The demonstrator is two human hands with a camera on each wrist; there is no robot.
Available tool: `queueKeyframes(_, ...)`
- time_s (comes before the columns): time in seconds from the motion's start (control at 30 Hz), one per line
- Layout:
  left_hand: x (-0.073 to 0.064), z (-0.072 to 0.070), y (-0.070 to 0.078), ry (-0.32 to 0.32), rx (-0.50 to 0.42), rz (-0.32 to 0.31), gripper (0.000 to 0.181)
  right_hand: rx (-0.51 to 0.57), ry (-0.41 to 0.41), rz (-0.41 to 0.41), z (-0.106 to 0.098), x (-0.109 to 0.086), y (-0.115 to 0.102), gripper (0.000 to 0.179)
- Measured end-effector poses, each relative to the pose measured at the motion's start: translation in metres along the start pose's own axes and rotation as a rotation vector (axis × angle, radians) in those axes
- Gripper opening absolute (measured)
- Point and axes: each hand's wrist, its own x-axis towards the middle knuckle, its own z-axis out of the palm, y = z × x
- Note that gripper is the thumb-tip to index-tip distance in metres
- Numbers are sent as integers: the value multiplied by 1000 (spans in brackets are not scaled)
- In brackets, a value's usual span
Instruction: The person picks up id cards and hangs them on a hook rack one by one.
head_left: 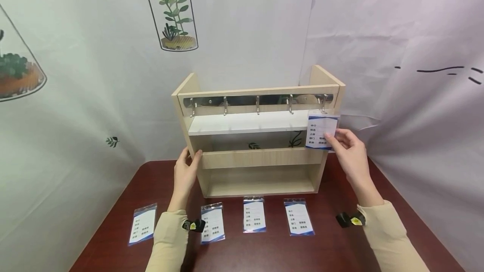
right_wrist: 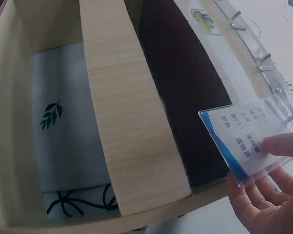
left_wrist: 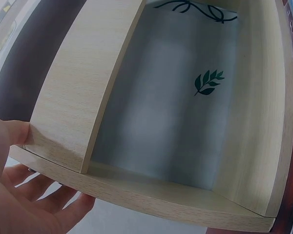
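My right hand (head_left: 352,150) pinches a badge card in a clear sleeve (head_left: 317,127), thumb on its printed front and fingers behind. The sleeve's top edge is at the rightmost hook (head_left: 324,103) of a small wooden shelf rack (head_left: 261,158); whether the hook passes through it I cannot tell. In the right wrist view the badge card (right_wrist: 239,129) appears tilted near the metal hook strip (right_wrist: 278,87). My left hand (head_left: 185,171) grips the rack's left side panel (left_wrist: 151,197), thumb at the front and fingers along the outer face.
Several more badge cards lie in a row on the dark red table before the rack: one far left (head_left: 143,223), one left of centre (head_left: 213,223), one central (head_left: 254,214), one to the right (head_left: 298,217). Several hooks line the strip. A printed curtain (head_left: 257,32) hangs behind.
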Motion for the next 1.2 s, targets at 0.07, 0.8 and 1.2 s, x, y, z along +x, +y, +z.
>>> queueKeyframes(0.07,1,0,-1,-3,4,1,47,5,-5,1,-2,0,4,44)
queueKeyframes(0.8,10,3,-27,101,20,64,49,-60,-43,35,-23,-16,39,34)
queueKeyframes(1.2,9,5,-27,165,56,101,47,-186,-112,34,-21,-26,68,40)
